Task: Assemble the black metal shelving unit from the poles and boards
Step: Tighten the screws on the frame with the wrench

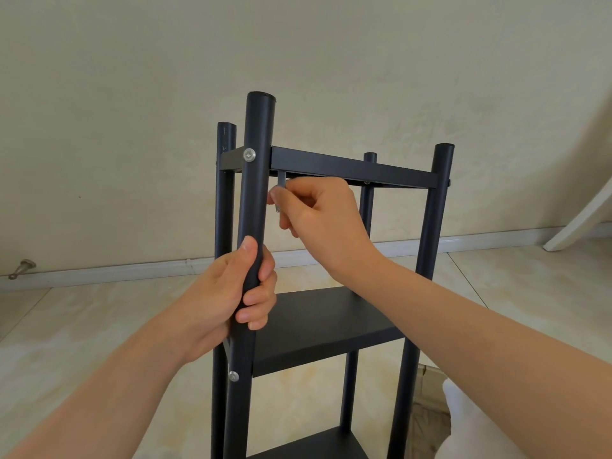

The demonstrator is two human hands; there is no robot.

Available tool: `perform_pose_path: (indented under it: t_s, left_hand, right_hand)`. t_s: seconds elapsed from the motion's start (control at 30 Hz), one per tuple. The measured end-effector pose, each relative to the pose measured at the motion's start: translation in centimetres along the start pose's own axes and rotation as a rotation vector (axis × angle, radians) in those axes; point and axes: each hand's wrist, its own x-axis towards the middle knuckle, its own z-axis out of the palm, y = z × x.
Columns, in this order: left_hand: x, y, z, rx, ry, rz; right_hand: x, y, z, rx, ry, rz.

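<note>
Forearms reach in from the bottom edge to the shelving unit (pixel 432 226), which stands upright on the floor (pixel 99 326), its long axis vertical. Left hand (pixel 225 293) wraps its grip round the near front pole (pixel 253 200), below the top board (pixel 351 168), while the right hand (pixel 324 220), the nearer one to the fastening, pinches a small hex key (pixel 281 179) whose short arm points straight up into that board's underside, just beside the pole. Likely the coming turn swings the key's handle level, around that upright arm, with little room before the pole.

Black shelving unit (pixel 430 226) stands upright; four round poles (pixel 256 193); three boards (pixel 324 319) between them.
</note>
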Motion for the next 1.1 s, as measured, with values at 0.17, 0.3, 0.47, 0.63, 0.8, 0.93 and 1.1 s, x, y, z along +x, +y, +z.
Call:
perform_pose_path:
  t_s: [0.17,0.3,0.47,0.63,0.8,0.93,1.1]
  left_hand:
    - [0.0,0.0,0.0,-0.001,-0.001,-0.002]
    - [0.0,0.0,0.0,-0.002,-0.011,-0.003]
    - [-0.1,0.0,0.0,-0.008,-0.03,0.001]
    - [0.0,0.0,0.2,-0.006,-0.034,0.001]
    - [-0.1,0.1,0.4,0.011,-0.029,0.002]
    - [0.0,0.2,0.6,0.02,-0.009,-0.002]
    - [0.1,0.3,0.7,0.026,0.005,-0.01]
  right_hand:
    - [-0.1,0.3,0.6,-0.029,0.029,-0.024]
    - [0.2,0.7,1.0,-0.025,0.054,-0.032]
    - [0.7,1.1,1.7,-0.034,0.143,-0.118]
    - [1.1,1.3,2.4,-0.028,0.238,-0.203]
    - [1.4,1.9,2.7,-0.035,0.276,-0.249]
    - [1.2,1.9,2.5,-0.068,0.273,-0.253]
    - [0.4,2.1,1.5,-0.134,0.156,-0.177]
